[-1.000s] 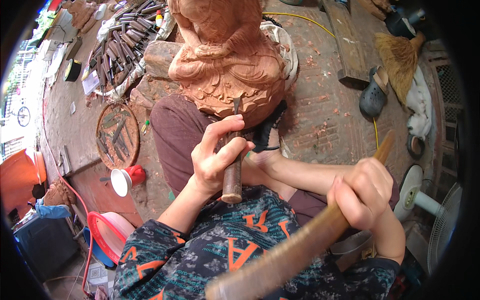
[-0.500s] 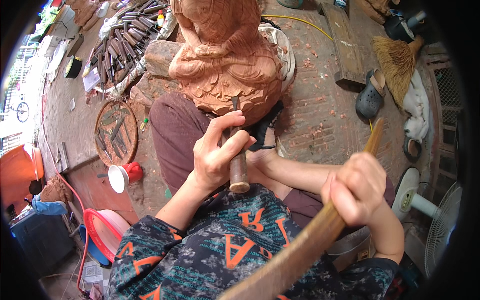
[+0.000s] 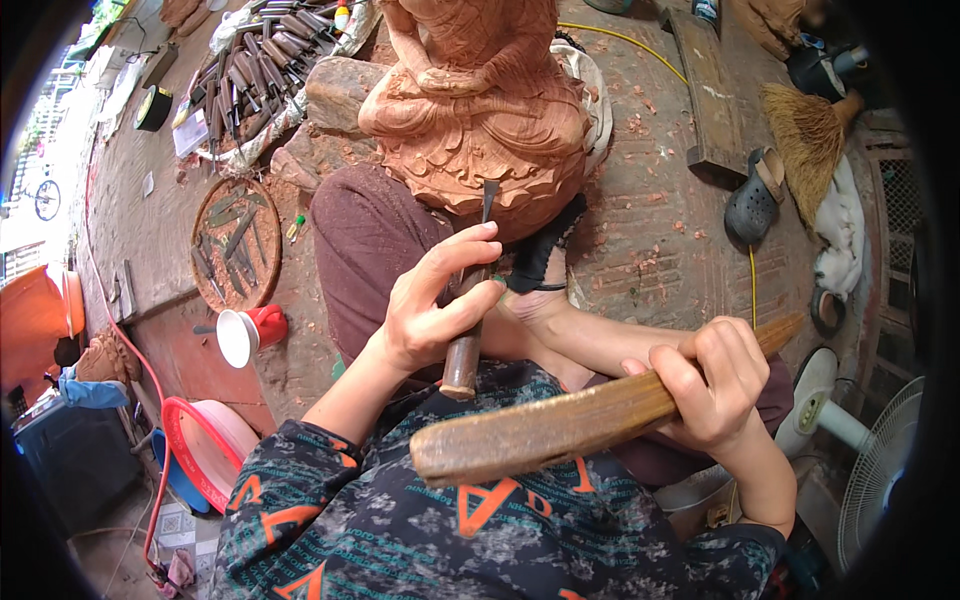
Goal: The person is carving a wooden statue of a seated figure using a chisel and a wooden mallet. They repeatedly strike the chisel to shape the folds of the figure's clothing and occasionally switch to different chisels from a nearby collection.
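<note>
A reddish-brown wooden carving of a seated figure [image 3: 480,130] stands in front of me, its lower band cut with curling relief. My left hand [image 3: 425,310] is closed around a chisel [image 3: 463,360], forefinger and thumb along the handle. The flat steel blade points away from me and overlaps the carving's lower band; whether it touches the wood I cannot tell. In my right hand [image 3: 718,385] is a thick wooden mallet [image 3: 530,437], shaped like a flat club. Its broad end lies just nearer to me than the chisel's butt, with a small gap showing.
Many chisels [image 3: 265,75] lie piled at the far left. A round tray [image 3: 270,285] holds several blades, beside a red and white cup [image 3: 268,325]. On the right are a plank [image 3: 705,100], a clog [image 3: 750,212], a straw broom [image 3: 800,130] and a fan [image 3: 880,470].
The mallet has swung from a steep, blurred slant to nearly level, its broad end now near the chisel's butt. The chisel leans a little differently. The whole view has shifted slightly.
</note>
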A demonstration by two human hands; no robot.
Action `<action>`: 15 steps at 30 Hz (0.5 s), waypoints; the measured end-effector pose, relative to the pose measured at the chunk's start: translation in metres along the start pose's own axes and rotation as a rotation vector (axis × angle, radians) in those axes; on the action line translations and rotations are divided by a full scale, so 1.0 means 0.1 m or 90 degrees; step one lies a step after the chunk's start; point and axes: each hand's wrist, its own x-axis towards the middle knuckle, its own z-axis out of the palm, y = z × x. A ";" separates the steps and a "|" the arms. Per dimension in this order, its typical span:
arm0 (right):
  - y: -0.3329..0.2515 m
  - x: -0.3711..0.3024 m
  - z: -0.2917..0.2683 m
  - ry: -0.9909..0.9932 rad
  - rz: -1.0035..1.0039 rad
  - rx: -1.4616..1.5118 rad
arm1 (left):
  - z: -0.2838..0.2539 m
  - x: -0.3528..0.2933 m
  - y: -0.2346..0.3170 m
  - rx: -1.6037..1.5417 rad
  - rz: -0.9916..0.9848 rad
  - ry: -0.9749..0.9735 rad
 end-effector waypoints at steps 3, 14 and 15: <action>-0.05 -0.02 0.00 -0.005 0.009 0.010 | 0.02 -0.02 0.00 -0.018 -0.014 -0.003; 0.04 0.02 0.01 0.059 -0.095 0.041 | 0.02 0.00 0.03 -0.014 -0.039 -0.010; 0.04 0.04 -0.01 0.015 -0.073 -0.015 | 0.01 0.02 0.05 -0.004 -0.049 -0.018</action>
